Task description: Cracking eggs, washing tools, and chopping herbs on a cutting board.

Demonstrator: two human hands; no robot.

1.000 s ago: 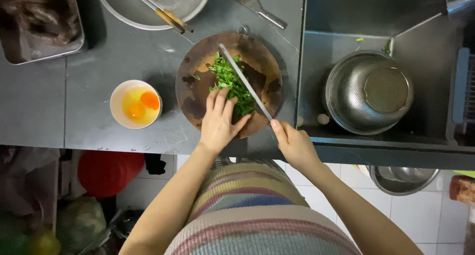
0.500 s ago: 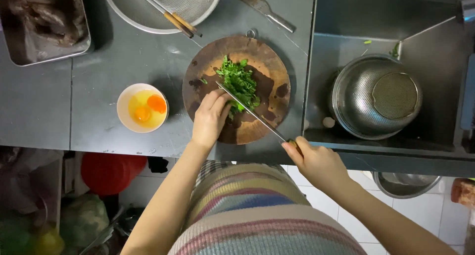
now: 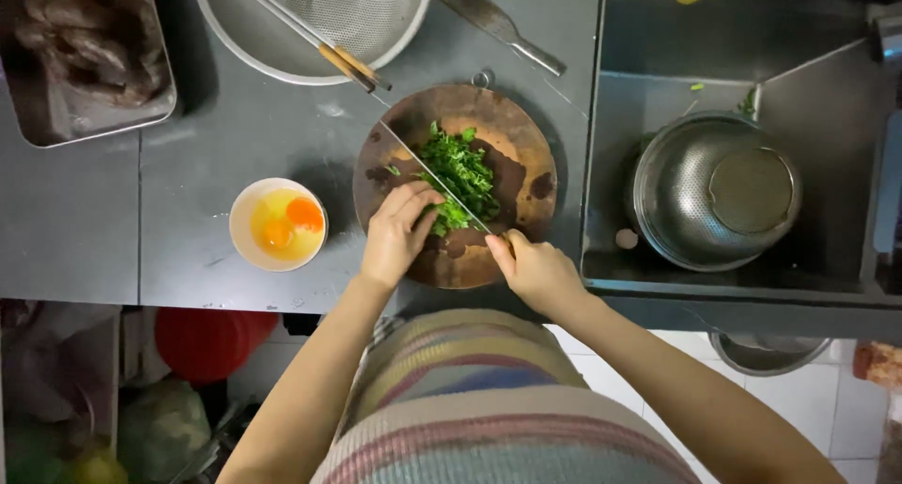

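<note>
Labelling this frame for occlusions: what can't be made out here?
Head view only:
- Knife handle: hidden inside the right hand.
- Greens under the left hand: fingers cover them.
- Tray top left: cut by the frame edge, contents dark and unclear.
- Strainer: far rim cut by the top edge.
- Things under the counter: dim and blurred.
</note>
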